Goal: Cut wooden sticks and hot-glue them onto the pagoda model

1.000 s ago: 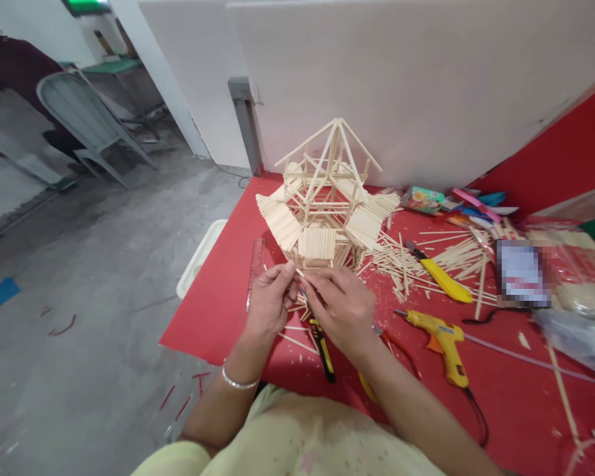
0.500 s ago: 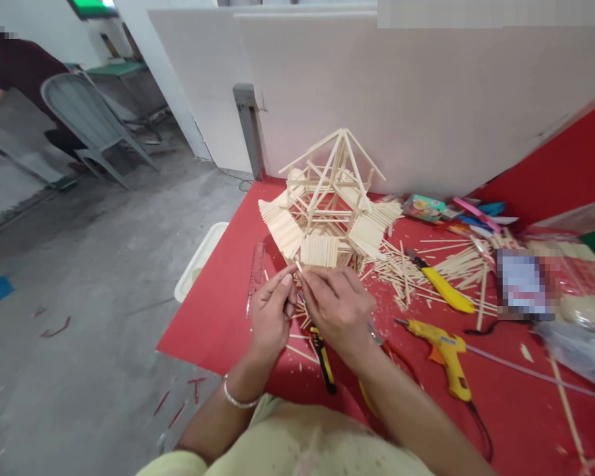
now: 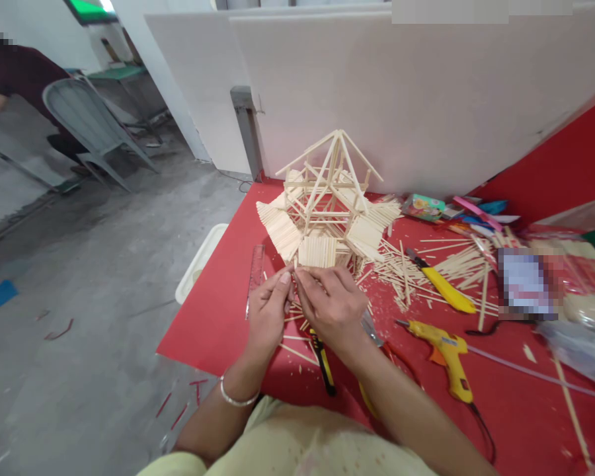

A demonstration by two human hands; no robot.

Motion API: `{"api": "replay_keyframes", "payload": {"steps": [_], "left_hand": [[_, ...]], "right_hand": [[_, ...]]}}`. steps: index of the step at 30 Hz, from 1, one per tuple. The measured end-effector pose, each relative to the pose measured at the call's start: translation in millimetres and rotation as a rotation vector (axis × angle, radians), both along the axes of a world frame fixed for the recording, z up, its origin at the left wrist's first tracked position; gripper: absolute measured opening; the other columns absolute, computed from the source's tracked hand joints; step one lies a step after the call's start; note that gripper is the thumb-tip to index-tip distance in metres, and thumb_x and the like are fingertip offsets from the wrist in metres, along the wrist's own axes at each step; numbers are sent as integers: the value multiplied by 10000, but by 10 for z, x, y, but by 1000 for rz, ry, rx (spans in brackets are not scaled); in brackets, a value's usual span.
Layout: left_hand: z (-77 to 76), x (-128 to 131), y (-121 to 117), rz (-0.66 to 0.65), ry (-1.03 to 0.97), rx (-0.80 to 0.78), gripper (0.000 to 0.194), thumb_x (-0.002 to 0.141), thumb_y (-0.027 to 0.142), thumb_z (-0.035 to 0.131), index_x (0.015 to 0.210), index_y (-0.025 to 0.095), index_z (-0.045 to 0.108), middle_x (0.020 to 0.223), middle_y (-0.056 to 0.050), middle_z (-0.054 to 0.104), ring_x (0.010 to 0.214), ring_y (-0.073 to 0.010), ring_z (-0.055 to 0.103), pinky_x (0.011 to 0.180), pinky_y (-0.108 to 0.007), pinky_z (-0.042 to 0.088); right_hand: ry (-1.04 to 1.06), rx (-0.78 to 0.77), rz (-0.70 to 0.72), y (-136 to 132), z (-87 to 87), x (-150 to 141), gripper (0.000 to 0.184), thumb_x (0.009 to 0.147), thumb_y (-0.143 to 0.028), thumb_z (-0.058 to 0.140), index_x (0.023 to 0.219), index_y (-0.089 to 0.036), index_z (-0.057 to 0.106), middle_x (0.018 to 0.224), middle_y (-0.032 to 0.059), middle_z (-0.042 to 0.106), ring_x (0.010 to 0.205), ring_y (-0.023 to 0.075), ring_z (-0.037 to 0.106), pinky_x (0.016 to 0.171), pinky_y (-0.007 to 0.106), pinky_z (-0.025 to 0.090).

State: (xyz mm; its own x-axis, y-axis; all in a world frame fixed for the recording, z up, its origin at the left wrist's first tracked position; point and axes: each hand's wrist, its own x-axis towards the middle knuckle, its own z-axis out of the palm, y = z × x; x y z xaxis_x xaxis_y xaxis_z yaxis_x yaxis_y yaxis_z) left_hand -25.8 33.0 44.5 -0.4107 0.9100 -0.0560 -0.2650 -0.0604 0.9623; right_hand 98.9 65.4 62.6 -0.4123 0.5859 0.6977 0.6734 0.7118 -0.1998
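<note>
My left hand (image 3: 269, 305) and my right hand (image 3: 333, 305) meet fingertip to fingertip over the red table. Pinched between them is a thin wooden stick (image 3: 295, 262), of which only a short end shows; the fingers hide the rest. Just beyond stands a model house (image 3: 322, 251) built of pale sticks, with an open pointed roof frame and slatted panels round its base. A black-and-yellow utility knife (image 3: 323, 363) lies below my hands. Left of them is a clear ruler (image 3: 256, 274).
To the right lie loose sticks (image 3: 456, 264), a yellow-handled cutter (image 3: 446, 287), a yellow glue gun (image 3: 446, 350) with its cord, and plastic packs (image 3: 580, 284). A pale panel (image 3: 327, 73) stands behind the table. At far left a person sits on a grey chair (image 3: 84, 119).
Both hands have shifted very slightly, and their fingertips are a little closer together around the stick. The model house and tools stay in place; the view has moved slightly.
</note>
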Motion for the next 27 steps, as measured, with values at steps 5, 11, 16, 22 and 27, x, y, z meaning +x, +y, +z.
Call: {"api": "replay_keyframes", "payload": {"steps": [5, 11, 16, 22, 27], "left_hand": [[94, -6, -16, -5, 122, 9, 369, 884, 447, 626, 1082, 163, 753, 620, 18, 555, 541, -99, 436, 526, -226, 357], [202, -24, -7, -13, 156, 13, 314, 873, 457, 638, 842, 160, 736, 588, 10, 529, 546, -119, 457, 529, -239, 356], [214, -38, 14, -67, 238, 3, 416, 924, 506, 549, 704, 161, 631, 567, 21, 461, 518, -102, 387, 516, -251, 303], [242, -33, 40, -79, 268, 13, 463, 942, 515, 511, 649, 164, 585, 576, 6, 478, 518, -102, 383, 518, -256, 297], [268, -40, 55, -74, 310, 11, 488, 946, 519, 500, 618, 167, 580, 558, 7, 467, 521, -106, 387, 537, -258, 320]], "right_hand": [[16, -17, -10, 23, -5, -22, 260, 905, -215, 623, 1159, -218, 680, 969, 64, 709, 881, 179, 576, 808, 326, 475], [-4, -20, -29, 58, 14, -43, 212, 918, -235, 611, 1112, -209, 691, 914, 58, 699, 842, 177, 550, 800, 322, 446], [-6, -27, -43, 83, 25, -50, 224, 917, -236, 610, 1126, -208, 688, 907, 57, 684, 858, 181, 542, 808, 323, 435], [-4, -36, -47, 113, 11, -41, 236, 921, -253, 608, 1139, -204, 682, 925, 59, 681, 855, 183, 533, 807, 328, 428], [2, -56, -44, 137, -5, -42, 251, 930, -260, 597, 1164, -207, 673, 928, 59, 675, 863, 180, 538, 816, 330, 426]]}}
